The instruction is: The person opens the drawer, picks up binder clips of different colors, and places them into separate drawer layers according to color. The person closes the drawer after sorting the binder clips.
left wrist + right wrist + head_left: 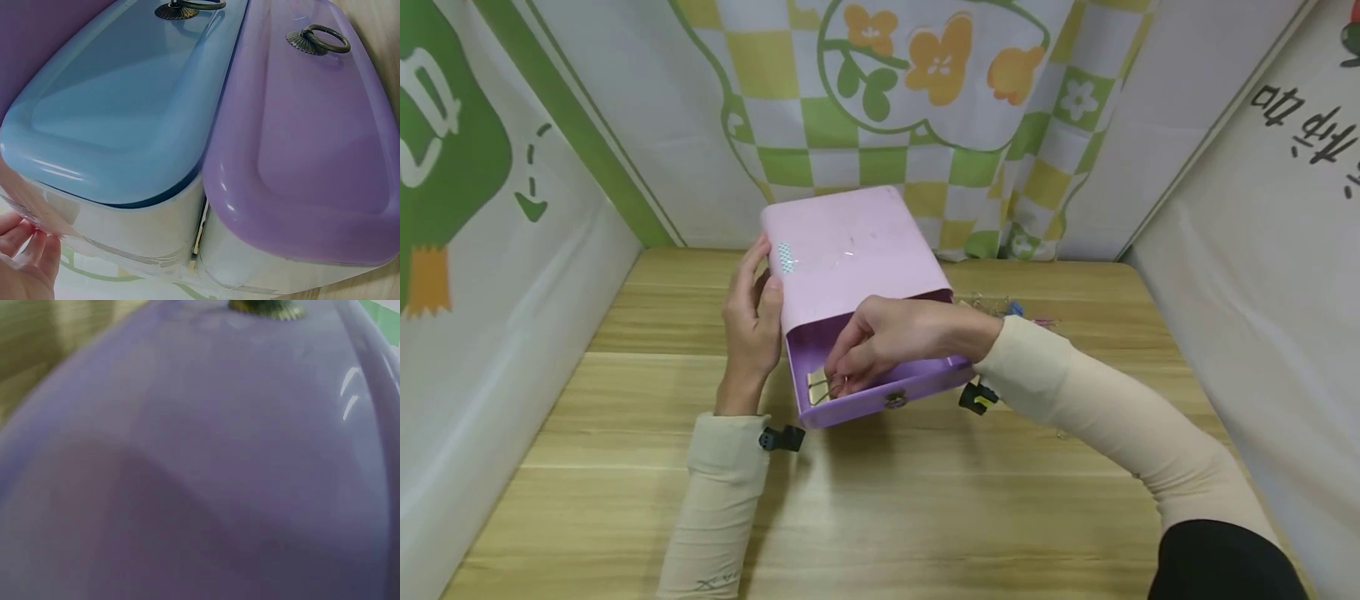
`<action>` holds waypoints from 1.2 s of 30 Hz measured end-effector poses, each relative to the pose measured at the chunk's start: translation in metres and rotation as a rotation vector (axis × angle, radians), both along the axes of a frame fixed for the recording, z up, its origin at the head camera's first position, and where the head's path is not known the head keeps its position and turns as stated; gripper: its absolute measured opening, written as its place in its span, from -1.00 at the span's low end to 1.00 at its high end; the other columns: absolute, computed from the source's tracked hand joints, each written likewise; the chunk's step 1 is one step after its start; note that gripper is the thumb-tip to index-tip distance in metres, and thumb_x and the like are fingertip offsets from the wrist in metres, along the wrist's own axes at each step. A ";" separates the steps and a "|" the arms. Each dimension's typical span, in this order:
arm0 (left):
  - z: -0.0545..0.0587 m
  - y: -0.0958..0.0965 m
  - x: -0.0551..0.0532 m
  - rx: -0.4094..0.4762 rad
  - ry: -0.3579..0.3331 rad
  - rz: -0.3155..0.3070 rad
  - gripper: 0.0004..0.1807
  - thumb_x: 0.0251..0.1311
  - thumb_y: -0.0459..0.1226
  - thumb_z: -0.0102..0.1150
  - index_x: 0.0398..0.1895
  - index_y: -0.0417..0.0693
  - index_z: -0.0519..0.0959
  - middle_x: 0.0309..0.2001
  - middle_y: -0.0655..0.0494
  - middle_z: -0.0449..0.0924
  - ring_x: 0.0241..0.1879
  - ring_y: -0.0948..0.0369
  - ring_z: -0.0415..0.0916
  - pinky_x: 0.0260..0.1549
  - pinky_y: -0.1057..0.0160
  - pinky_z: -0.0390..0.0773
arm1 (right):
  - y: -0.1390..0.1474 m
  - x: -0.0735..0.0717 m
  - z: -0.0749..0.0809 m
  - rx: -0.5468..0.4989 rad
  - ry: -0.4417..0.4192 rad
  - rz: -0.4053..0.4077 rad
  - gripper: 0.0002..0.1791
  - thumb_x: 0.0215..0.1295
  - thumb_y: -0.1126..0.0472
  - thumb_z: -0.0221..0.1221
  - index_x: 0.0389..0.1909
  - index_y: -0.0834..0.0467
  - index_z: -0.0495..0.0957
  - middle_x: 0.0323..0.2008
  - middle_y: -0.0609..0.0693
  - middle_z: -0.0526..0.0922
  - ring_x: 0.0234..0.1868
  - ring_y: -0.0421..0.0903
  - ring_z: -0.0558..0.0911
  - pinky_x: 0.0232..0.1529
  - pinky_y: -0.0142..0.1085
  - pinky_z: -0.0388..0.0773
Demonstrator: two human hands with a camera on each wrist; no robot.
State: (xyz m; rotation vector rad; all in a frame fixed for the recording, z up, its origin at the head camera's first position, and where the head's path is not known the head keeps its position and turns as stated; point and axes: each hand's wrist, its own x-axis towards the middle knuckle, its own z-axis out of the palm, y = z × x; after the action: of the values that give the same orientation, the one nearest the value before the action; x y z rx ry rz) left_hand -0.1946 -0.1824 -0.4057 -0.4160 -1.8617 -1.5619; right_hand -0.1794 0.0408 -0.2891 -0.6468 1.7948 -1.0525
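Note:
A pink drawer box (857, 242) stands on the table with its purple drawer (850, 412) pulled out at the front. My left hand (752, 325) rests against the box's left side, and its fingertips (47, 253) touch that side in the left wrist view. My right hand (887, 337) reaches down into the open drawer. Its thumb and fingers pinch a small copper-coloured clip, mostly hidden by the fingertips. Beside them, in the drawer's left front corner, lies a gold binder clip (817, 387). The right wrist view shows only the purple drawer front (237, 444), blurred.
Loose small clips and a blue piece (1015, 309) lie on the table to the box's right, partly behind the right forearm. Below the open drawer are a blue drawer (119, 112) and another purple drawer (319, 125) with ring pulls. A patterned curtain (917, 158) hangs behind.

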 end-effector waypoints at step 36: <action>-0.002 0.000 -0.001 -0.003 -0.005 -0.006 -0.38 0.47 -0.18 -0.06 0.53 -0.23 0.38 0.58 -0.08 0.34 0.58 0.04 0.30 0.55 -0.01 0.43 | 0.208 -0.047 -0.022 0.369 0.397 -0.328 -0.74 0.45 0.14 0.26 -0.03 0.21 0.77 -0.12 0.09 0.83 -0.13 -0.10 0.75 -0.01 -0.20 0.76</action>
State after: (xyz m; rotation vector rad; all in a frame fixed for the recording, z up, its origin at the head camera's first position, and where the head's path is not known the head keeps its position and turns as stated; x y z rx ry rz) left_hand -0.1957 -0.1822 -0.4073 -0.4203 -1.8684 -1.5654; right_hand -0.2263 0.2489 -0.3109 -0.3548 2.4292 -0.7995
